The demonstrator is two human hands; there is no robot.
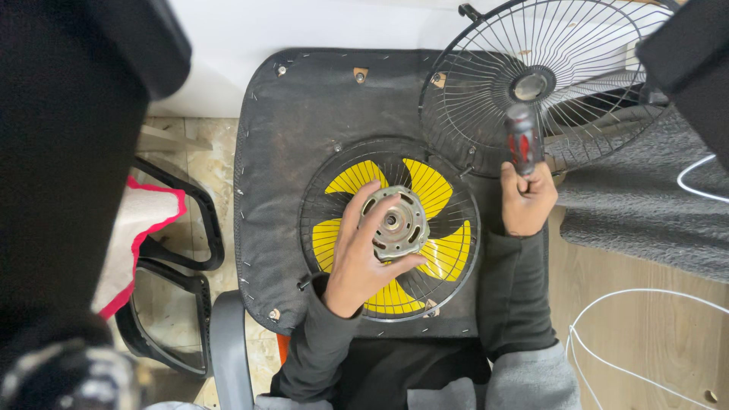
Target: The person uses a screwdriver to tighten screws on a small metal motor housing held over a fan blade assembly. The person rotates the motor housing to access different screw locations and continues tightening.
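Two hands busy: my left hand (363, 254) grips fan motor (394, 222) by rim; metal, prob heavy, stiff; right hand (527, 199) clenched round screwdriver (522, 142), ribbed handle, non-slip.

Dark grey sleeves — bare hands (364, 258).

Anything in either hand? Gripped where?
Left hand grips the round metal fan motor by its rim. Right hand holds a screwdriver at the lower end of its red-and-black handle.
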